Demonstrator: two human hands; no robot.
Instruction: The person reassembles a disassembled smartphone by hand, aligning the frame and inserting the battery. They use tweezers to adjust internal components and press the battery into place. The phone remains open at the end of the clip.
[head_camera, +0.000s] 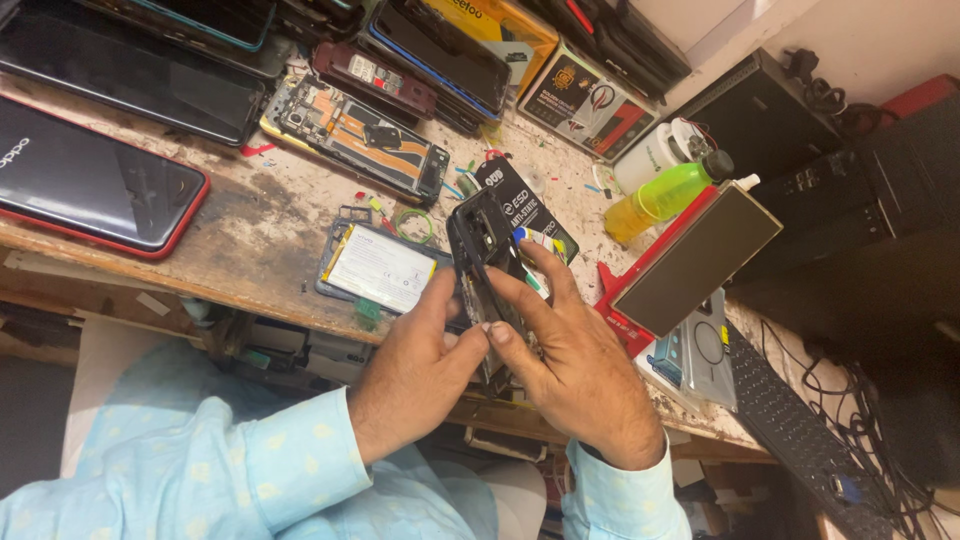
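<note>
Phone frame (482, 250) (black, upright) is gripped between both hands, left (415, 375) and right (580, 365), above the workbench (250, 220).

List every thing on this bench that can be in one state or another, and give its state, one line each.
Black phone frame: held up off the bench, back cover off.
Left hand: gripping the frame.
Right hand: gripping the frame.
Opened phone: flat, battery exposed.
Second opened phone: flat, circuitry exposed.
Red-edged phone: screen dark.
Yellow-green bottle: lying down, capped.

Worn wooden workbench (250, 215), pale wall (860, 40)
</note>
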